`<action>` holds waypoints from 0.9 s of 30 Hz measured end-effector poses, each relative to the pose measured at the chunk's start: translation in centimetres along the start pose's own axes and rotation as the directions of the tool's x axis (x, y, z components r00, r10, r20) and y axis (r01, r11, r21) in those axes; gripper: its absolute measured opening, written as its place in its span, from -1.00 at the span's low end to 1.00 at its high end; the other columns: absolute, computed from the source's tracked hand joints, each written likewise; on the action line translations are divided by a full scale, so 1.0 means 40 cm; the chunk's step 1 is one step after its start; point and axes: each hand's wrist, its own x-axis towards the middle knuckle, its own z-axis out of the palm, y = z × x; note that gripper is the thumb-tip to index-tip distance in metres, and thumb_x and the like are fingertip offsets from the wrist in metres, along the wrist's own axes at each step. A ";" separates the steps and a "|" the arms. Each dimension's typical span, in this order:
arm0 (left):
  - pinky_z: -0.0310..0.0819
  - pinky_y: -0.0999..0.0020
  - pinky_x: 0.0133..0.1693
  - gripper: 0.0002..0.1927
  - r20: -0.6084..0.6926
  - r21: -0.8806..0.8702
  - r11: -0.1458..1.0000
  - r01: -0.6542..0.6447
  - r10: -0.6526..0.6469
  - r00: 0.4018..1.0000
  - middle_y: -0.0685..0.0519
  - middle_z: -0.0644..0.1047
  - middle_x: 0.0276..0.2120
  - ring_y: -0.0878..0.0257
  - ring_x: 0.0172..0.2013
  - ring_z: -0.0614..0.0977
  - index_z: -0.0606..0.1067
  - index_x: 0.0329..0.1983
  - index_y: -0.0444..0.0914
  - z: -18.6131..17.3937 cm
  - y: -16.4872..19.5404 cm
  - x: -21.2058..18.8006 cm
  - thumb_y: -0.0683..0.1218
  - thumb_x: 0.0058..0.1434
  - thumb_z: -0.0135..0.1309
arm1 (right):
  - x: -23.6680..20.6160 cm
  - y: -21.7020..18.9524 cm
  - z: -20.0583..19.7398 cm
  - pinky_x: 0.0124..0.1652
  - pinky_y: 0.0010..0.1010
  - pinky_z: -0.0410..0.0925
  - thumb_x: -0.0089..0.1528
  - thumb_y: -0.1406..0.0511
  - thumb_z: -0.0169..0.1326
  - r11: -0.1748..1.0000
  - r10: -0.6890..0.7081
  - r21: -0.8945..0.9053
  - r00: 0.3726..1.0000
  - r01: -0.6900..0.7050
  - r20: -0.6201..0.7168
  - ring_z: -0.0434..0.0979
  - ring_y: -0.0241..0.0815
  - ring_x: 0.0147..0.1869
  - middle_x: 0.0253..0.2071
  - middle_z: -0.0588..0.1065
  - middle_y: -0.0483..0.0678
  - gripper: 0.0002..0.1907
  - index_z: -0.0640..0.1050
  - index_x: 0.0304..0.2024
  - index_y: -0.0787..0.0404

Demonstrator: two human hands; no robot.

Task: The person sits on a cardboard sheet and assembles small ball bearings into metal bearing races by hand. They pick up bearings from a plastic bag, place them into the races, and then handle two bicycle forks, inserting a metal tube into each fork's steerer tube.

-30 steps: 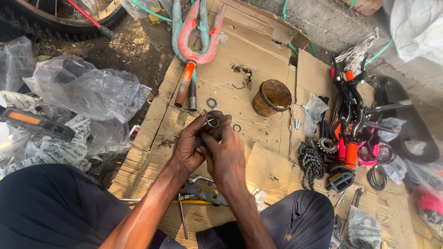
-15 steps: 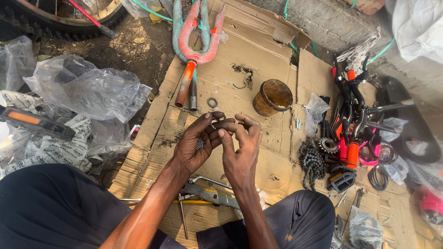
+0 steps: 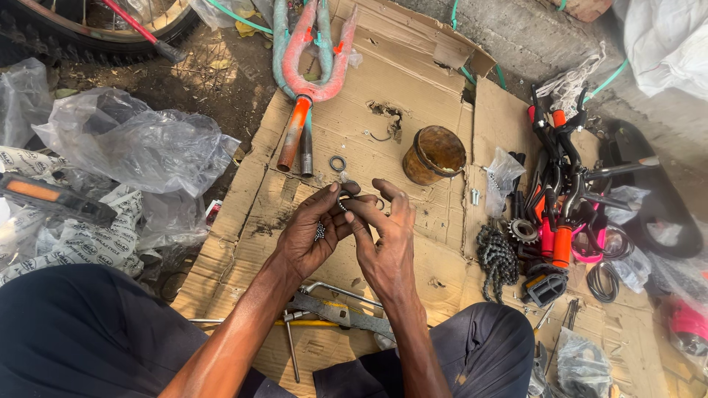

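My left hand [image 3: 310,236] is cupped palm up over the cardboard sheet [image 3: 413,96], with several small steel balls [image 3: 320,231] lying in its palm. Its thumb and fingers pinch a small dark metal ring [image 3: 346,193] at the top. My right hand [image 3: 385,243] meets it from the right, fingertips touching the same ring. Both hands hover above the cardboard, between my knees in dark trousers.
An orange and teal bicycle fork [image 3: 306,81] and a loose washer [image 3: 338,163] lie ahead, a rusty tin can [image 3: 434,153] to the right. A chain [image 3: 498,254], sprocket [image 3: 524,231], pedals and handlebar parts [image 3: 564,191] crowd the right. Spanners [image 3: 332,309] lie under my wrists; plastic bags [image 3: 140,147] left.
My hands have drawn back a little toward me and parted slightly. The left palm has turned up, showing the steel balls, while the ring stays pinched between the fingertips.
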 end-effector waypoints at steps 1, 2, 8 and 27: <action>0.68 0.32 -0.04 -0.66 0.010 -0.010 1.000 0.002 -0.002 1.000 -0.22 0.62 -0.09 0.14 -0.09 0.69 0.51 0.02 -0.40 0.000 0.000 0.000 -0.01 0.45 0.00 | 0.001 0.002 0.000 0.27 0.01 0.24 0.25 0.25 0.19 0.999 -0.010 -0.031 1.000 0.011 0.022 0.27 0.16 0.41 0.30 0.36 0.15 -0.75 0.69 -0.01 0.04; 0.68 0.34 -0.05 -0.66 0.020 -0.019 1.000 0.004 -0.003 1.000 -0.24 0.63 -0.08 0.15 -0.10 0.68 0.51 0.03 -0.41 -0.001 0.001 0.001 -0.01 0.46 0.00 | 0.001 0.004 0.001 0.28 0.01 0.24 0.25 0.26 0.18 0.998 -0.021 -0.061 0.999 0.024 0.044 0.26 0.15 0.42 0.31 0.36 0.15 -0.74 0.68 0.00 0.04; 0.72 0.39 -0.14 -0.60 -0.101 -0.009 1.000 0.024 -0.025 0.995 -0.15 0.61 -0.14 0.13 -0.11 0.72 0.50 0.04 -0.39 -0.009 -0.004 0.008 0.04 0.40 0.00 | -0.035 0.009 0.027 0.28 0.09 0.19 0.17 0.26 0.25 0.930 -0.269 -0.262 0.963 0.257 -0.011 0.27 0.17 0.40 0.35 0.36 0.23 -0.49 0.57 0.20 0.04; 0.59 0.13 0.13 -0.44 -0.106 0.050 0.999 0.010 -0.005 0.994 -0.24 0.59 0.03 0.04 0.06 0.65 0.44 0.12 -0.39 -0.008 0.000 0.008 0.16 0.32 0.04 | -0.059 -0.048 0.080 -0.14 -0.06 0.18 0.21 0.25 0.20 0.942 -0.069 -0.315 0.984 0.119 0.165 0.36 0.01 -0.04 -0.13 0.40 0.06 -0.69 0.63 0.02 0.06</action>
